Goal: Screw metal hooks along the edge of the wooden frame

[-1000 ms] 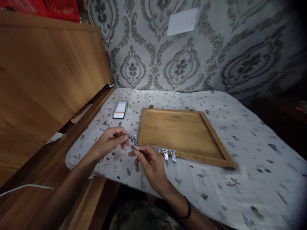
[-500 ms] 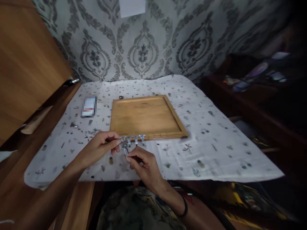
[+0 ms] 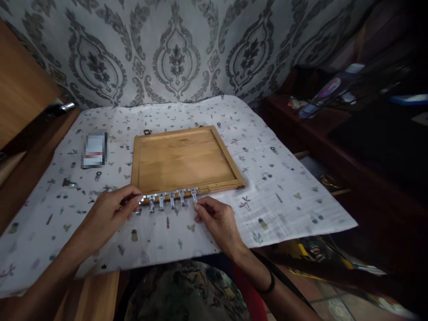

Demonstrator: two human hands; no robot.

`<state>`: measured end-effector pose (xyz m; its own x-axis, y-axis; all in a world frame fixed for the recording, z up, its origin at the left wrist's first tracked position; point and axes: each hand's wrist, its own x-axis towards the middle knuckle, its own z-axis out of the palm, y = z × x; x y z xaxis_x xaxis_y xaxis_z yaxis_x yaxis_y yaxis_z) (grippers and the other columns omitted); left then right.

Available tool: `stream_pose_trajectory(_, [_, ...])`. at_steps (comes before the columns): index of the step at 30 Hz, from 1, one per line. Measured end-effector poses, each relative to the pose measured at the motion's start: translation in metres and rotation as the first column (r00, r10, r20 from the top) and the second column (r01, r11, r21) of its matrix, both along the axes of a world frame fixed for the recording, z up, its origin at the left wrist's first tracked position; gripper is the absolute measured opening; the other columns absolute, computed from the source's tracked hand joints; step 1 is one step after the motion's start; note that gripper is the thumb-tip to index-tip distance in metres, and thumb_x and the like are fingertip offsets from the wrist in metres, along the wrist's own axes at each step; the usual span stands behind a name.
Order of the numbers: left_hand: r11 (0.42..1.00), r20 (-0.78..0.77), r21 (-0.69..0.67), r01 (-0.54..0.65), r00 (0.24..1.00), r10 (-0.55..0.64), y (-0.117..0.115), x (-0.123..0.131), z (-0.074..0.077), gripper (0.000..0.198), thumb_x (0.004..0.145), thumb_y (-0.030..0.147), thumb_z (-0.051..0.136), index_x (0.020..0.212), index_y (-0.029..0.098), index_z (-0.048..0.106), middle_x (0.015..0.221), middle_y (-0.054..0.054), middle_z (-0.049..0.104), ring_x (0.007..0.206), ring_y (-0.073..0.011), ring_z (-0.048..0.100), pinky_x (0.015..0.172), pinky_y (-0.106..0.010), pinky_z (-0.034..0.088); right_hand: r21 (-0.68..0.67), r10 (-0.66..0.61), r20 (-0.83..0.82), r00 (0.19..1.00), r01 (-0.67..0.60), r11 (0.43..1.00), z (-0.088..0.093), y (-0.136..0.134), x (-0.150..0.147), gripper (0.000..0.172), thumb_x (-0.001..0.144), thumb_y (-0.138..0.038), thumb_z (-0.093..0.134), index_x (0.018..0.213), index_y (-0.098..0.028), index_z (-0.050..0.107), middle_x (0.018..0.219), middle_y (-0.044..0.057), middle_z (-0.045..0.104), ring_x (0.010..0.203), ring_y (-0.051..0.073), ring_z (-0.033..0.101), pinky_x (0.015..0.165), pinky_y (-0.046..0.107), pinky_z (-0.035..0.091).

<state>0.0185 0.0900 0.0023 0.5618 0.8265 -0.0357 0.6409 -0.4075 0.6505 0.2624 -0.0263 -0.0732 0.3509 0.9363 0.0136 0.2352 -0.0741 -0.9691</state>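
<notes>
A shallow wooden frame lies flat on a white patterned cloth. Several small metal brackets stand in a row along the frame's near edge. My left hand rests on the cloth at the row's left end. Its fingers are curled, with the tips by the leftmost bracket, and a small yellowish bit shows under them. My right hand is at the row's right end, fingertips pinched on the lower end of the rightmost bracket. A dark band circles that wrist.
A blurred phone-like item and a small dark metal piece lie on the cloth at the left. A wooden cabinet rises at the left, with a metal-tipped rod by it. Dark cluttered furniture stands at the right.
The bracket my right hand held up near my left hand is now down at the frame's edge, and the row has grown longer. Both hands dropped to the cloth and spread apart. The view swung right.
</notes>
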Motion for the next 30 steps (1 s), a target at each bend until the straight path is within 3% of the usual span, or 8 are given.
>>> stream_pose_trajectory(6, [1.0, -0.05, 0.002, 0.024, 0.998, -0.024, 0.009, 0.001, -0.002, 0.035, 0.095, 0.052, 0.049, 0.084, 0.022, 0.064, 0.065, 0.002, 0.064, 0.055, -0.0143, 0.058, 0.054, -0.023, 0.044, -0.048, -0.001, 0.001, 1.0, 0.001, 0.999, 0.0, 0.007, -0.001, 0.018, 0.089, -0.035, 0.061, 0.079, -0.022, 0.067, 0.056, -0.002, 0.065, 0.056, 0.015, 0.064, 0.061, 0.027, 0.049])
stream_pose_trajectory(14, [0.999, -0.061, -0.016, 0.038, 0.997, -0.039, 0.015, 0.01, 0.0, 0.035, 0.093, 0.053, 0.049, 0.084, 0.022, 0.064, 0.064, 0.002, 0.065, 0.056, -0.0154, 0.061, 0.053, -0.023, 0.044, -0.016, 0.069, 0.062, 0.996, -0.068, 0.998, 0.002, 0.008, 0.0, 0.019, 0.092, -0.034, 0.059, 0.079, -0.022, 0.067, 0.059, -0.002, 0.064, 0.056, 0.014, 0.062, 0.058, 0.026, 0.046])
stream_pose_trajectory(21, [0.99, -0.109, 0.104, 0.09, 0.991, -0.079, 0.021, 0.022, 0.003, 0.033, 0.095, 0.05, 0.049, 0.09, 0.024, 0.07, 0.071, 0.001, 0.072, 0.06, -0.0177, 0.065, 0.058, -0.026, 0.044, -0.014, 0.089, 0.091, 0.992, -0.088, 0.996, -0.001, 0.006, 0.002, 0.02, 0.094, -0.031, 0.058, 0.077, -0.022, 0.065, 0.06, -0.002, 0.064, 0.056, 0.014, 0.059, 0.057, 0.026, 0.045])
stream_pose_trajectory(25, [0.973, -0.165, 0.107, 0.205, 0.969, -0.186, 0.022, 0.04, 0.003, 0.033, 0.098, 0.043, 0.046, 0.101, 0.026, 0.074, 0.089, -0.001, 0.078, 0.076, -0.0201, 0.071, 0.068, -0.028, 0.048, -0.004, 0.107, 0.106, 0.989, -0.107, 0.994, -0.003, 0.005, 0.003, 0.022, 0.096, -0.03, 0.056, 0.077, -0.022, 0.065, 0.061, -0.002, 0.064, 0.058, 0.014, 0.059, 0.058, 0.026, 0.044])
stream_pose_trajectory(30, [0.913, -0.274, 0.071, 0.401, 0.888, -0.369, 0.026, 0.065, 0.009, 0.037, 0.1, 0.032, 0.041, 0.108, 0.026, 0.076, 0.096, -0.003, 0.078, 0.082, -0.0215, 0.071, 0.068, -0.028, 0.048, 0.007, 0.12, 0.123, 0.985, -0.122, 0.993, -0.004, 0.005, 0.004, 0.021, 0.097, -0.028, 0.055, 0.079, -0.022, 0.065, 0.064, -0.002, 0.064, 0.06, 0.014, 0.059, 0.059, 0.026, 0.043])
